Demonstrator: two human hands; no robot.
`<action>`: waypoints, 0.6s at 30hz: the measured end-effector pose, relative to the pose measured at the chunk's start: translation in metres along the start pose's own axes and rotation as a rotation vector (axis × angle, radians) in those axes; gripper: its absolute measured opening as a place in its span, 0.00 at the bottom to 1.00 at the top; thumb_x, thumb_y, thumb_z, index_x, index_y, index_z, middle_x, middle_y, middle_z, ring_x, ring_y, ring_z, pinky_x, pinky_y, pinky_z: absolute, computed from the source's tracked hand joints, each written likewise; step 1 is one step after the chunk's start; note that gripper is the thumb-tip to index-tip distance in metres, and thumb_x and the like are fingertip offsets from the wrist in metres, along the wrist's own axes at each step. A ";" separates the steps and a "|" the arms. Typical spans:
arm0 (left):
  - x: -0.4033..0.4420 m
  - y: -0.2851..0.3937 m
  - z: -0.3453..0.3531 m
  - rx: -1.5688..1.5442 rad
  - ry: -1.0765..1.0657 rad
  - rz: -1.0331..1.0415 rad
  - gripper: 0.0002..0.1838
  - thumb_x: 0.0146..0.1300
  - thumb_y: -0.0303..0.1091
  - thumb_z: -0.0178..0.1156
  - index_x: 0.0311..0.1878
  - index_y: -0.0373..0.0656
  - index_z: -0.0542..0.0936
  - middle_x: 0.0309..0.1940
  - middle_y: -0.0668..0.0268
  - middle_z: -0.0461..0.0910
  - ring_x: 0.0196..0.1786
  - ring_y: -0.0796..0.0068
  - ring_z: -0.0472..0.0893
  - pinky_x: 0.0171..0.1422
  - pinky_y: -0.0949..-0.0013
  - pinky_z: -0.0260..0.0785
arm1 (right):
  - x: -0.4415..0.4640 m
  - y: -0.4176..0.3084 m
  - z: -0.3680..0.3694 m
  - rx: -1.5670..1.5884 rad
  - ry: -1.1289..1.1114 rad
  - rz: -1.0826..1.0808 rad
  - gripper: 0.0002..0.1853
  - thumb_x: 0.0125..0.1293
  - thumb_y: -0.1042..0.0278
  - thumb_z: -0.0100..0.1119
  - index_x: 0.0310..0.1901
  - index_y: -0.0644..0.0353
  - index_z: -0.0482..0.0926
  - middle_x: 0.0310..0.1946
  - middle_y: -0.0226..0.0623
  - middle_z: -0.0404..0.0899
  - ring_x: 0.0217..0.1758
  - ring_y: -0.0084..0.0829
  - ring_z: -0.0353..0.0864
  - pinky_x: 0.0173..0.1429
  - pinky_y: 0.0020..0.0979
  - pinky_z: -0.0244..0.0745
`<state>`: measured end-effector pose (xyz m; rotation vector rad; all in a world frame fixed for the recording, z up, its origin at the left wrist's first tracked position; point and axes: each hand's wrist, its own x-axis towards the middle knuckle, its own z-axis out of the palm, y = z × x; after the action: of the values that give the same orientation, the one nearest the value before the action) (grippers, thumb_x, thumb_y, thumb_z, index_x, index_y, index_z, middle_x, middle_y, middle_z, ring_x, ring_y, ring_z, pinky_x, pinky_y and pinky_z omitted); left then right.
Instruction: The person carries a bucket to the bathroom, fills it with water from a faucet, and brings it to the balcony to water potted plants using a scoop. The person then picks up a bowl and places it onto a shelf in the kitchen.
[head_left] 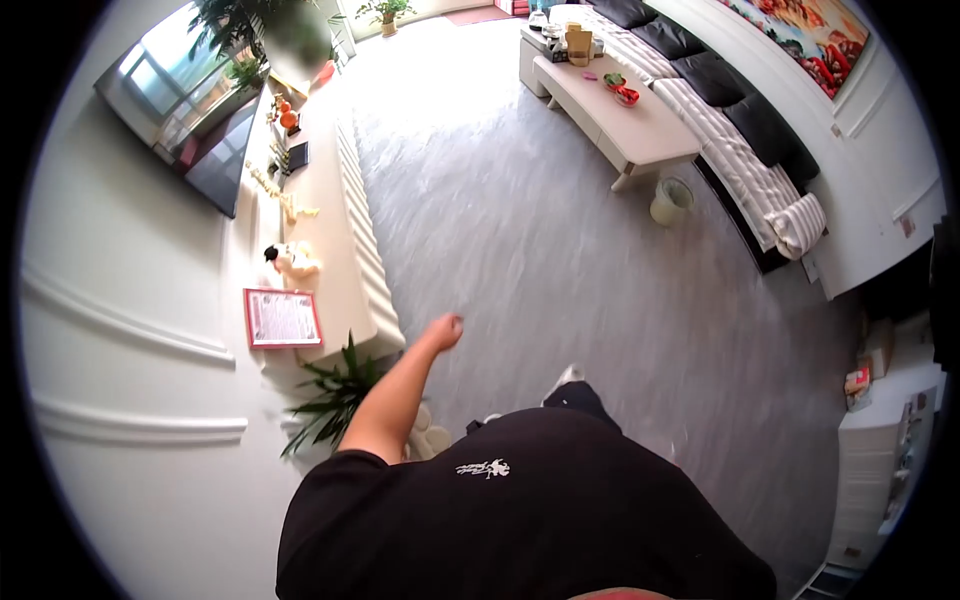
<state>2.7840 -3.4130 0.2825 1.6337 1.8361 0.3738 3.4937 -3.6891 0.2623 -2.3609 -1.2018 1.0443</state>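
My left hand [446,331] is stretched out ahead of me over the grey floor, at the end of a bare forearm. Its fingers are curled into a loose fist, with nothing showing in them. Nearest to it is the end of a long, low cream cabinet [336,290] along the left wall, though a gap separates the two. Green plant leaves [338,400] spread beside my forearm. My right hand is out of sight; only the right side of my black T-shirt shows. One white shoe [571,374] points forward below me.
On the cabinet stand a red-framed document [283,318], a figurine [293,260] and other ornaments, below a wall-mounted TV [190,120]. At right are a coffee table [640,125] with a red bowl [626,96], a waste bin [671,202] and a sofa [715,130]. Grey floor [520,230] lies between.
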 end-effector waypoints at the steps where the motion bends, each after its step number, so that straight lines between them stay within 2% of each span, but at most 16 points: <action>1: 0.060 0.026 -0.023 -0.085 0.051 0.081 0.18 0.67 0.42 0.55 0.56 0.48 0.83 0.48 0.48 0.85 0.52 0.48 0.84 0.57 0.53 0.76 | 0.020 -0.005 -0.002 -0.046 0.002 0.071 0.09 0.57 0.67 0.62 0.34 0.64 0.82 0.24 0.43 0.81 0.26 0.36 0.81 0.32 0.41 0.74; 3: 0.159 0.076 -0.068 -0.195 0.097 0.118 0.18 0.69 0.38 0.56 0.58 0.45 0.81 0.38 0.54 0.85 0.42 0.61 0.84 0.49 0.59 0.76 | 0.073 -0.027 -0.007 -0.130 -0.003 0.146 0.10 0.56 0.66 0.63 0.35 0.65 0.83 0.26 0.45 0.82 0.29 0.39 0.82 0.35 0.42 0.75; 4: 0.208 0.078 -0.072 -0.313 0.176 0.118 0.17 0.68 0.37 0.56 0.57 0.43 0.81 0.34 0.56 0.84 0.38 0.68 0.82 0.45 0.62 0.75 | 0.105 -0.044 -0.010 -0.161 -0.012 0.159 0.11 0.56 0.66 0.63 0.36 0.65 0.83 0.26 0.45 0.82 0.30 0.41 0.82 0.36 0.43 0.75; 6: 0.266 0.071 -0.072 -0.280 0.239 0.091 0.17 0.68 0.35 0.55 0.57 0.41 0.81 0.34 0.56 0.84 0.38 0.71 0.82 0.44 0.65 0.75 | 0.184 -0.092 -0.015 -0.223 -0.040 0.150 0.13 0.56 0.65 0.64 0.38 0.65 0.83 0.28 0.47 0.83 0.33 0.44 0.84 0.39 0.44 0.76; 7: 0.290 0.055 -0.054 -0.306 0.241 -0.029 0.18 0.67 0.39 0.55 0.55 0.41 0.81 0.45 0.48 0.85 0.50 0.50 0.85 0.54 0.55 0.77 | 0.225 -0.130 -0.020 -0.242 -0.048 0.119 0.13 0.55 0.65 0.64 0.39 0.65 0.84 0.29 0.48 0.83 0.34 0.45 0.84 0.41 0.45 0.76; 8: 0.296 0.039 -0.034 -0.220 0.212 -0.111 0.21 0.66 0.41 0.56 0.58 0.40 0.80 0.50 0.45 0.84 0.57 0.48 0.83 0.61 0.53 0.75 | 0.273 -0.174 -0.022 -0.260 -0.062 0.068 0.14 0.55 0.64 0.64 0.40 0.65 0.84 0.29 0.48 0.84 0.35 0.47 0.85 0.42 0.45 0.77; 9: 0.308 0.011 -0.005 -0.079 0.101 -0.237 0.24 0.64 0.43 0.57 0.58 0.40 0.81 0.53 0.45 0.83 0.60 0.47 0.81 0.64 0.53 0.73 | 0.325 -0.233 -0.027 -0.275 -0.077 -0.010 0.15 0.55 0.64 0.65 0.41 0.65 0.84 0.30 0.49 0.84 0.37 0.48 0.85 0.44 0.46 0.77; 10: 0.289 0.015 0.000 -0.021 -0.071 -0.296 0.24 0.61 0.43 0.58 0.56 0.41 0.83 0.54 0.46 0.83 0.59 0.48 0.82 0.64 0.54 0.74 | 0.384 -0.287 -0.022 -0.276 -0.069 -0.211 0.19 0.55 0.62 0.66 0.45 0.65 0.82 0.33 0.51 0.85 0.39 0.51 0.86 0.46 0.47 0.77; 11: 0.265 0.016 0.008 -0.008 -0.283 -0.319 0.22 0.62 0.44 0.58 0.56 0.44 0.84 0.53 0.47 0.84 0.60 0.48 0.81 0.65 0.54 0.73 | 0.453 -0.323 -0.012 -0.339 -0.069 -0.404 0.20 0.56 0.61 0.68 0.48 0.63 0.81 0.34 0.49 0.85 0.37 0.47 0.86 0.43 0.45 0.78; 12: 0.254 0.002 0.027 0.005 -0.442 -0.353 0.21 0.61 0.45 0.59 0.53 0.43 0.85 0.49 0.47 0.85 0.56 0.48 0.83 0.62 0.53 0.75 | 0.498 -0.401 -0.017 -0.271 -0.210 -0.170 0.20 0.56 0.61 0.69 0.48 0.61 0.81 0.33 0.46 0.85 0.35 0.43 0.86 0.40 0.43 0.79; 13: 0.238 -0.017 0.049 0.012 -0.446 -0.390 0.20 0.58 0.43 0.57 0.47 0.43 0.87 0.46 0.48 0.86 0.51 0.48 0.85 0.56 0.53 0.78 | 0.551 -0.463 -0.014 -0.165 -0.281 -0.224 0.19 0.56 0.61 0.71 0.47 0.61 0.81 0.32 0.43 0.85 0.32 0.39 0.85 0.36 0.40 0.79; 14: 0.215 -0.002 0.046 -0.105 -0.402 -0.606 0.18 0.58 0.42 0.57 0.43 0.41 0.87 0.42 0.51 0.88 0.47 0.51 0.86 0.52 0.52 0.79 | 0.591 -0.533 -0.014 -0.238 -0.273 -0.358 0.11 0.61 0.66 0.68 0.42 0.60 0.79 0.25 0.33 0.79 0.24 0.24 0.77 0.26 0.32 0.72; 15: 0.199 0.001 0.044 -0.172 -0.448 -0.705 0.16 0.58 0.42 0.56 0.36 0.40 0.87 0.37 0.53 0.88 0.42 0.55 0.87 0.47 0.50 0.79 | 0.649 -0.581 -0.004 -0.252 -0.249 -0.474 0.11 0.61 0.66 0.68 0.43 0.60 0.79 0.25 0.33 0.79 0.24 0.24 0.77 0.25 0.32 0.72; 16: 0.186 -0.005 0.048 -0.221 -0.482 -0.784 0.16 0.58 0.42 0.56 0.35 0.40 0.86 0.36 0.53 0.87 0.42 0.55 0.87 0.47 0.50 0.79 | 0.707 -0.632 0.011 -0.260 -0.225 -0.593 0.12 0.61 0.66 0.68 0.44 0.59 0.80 0.25 0.32 0.79 0.24 0.24 0.77 0.25 0.32 0.72; 18: 0.173 -0.020 0.055 -0.281 -0.576 -0.919 0.15 0.58 0.41 0.56 0.34 0.40 0.86 0.35 0.53 0.87 0.41 0.55 0.87 0.47 0.50 0.78 | 0.749 -0.765 0.016 -0.251 -0.282 -0.612 0.24 0.58 0.58 0.71 0.53 0.63 0.81 0.41 0.45 0.86 0.44 0.40 0.85 0.51 0.40 0.79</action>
<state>2.7999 -3.2610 0.1821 0.5042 1.7477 -0.2237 3.3299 -2.6322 0.3129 -1.8185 -2.0881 1.0645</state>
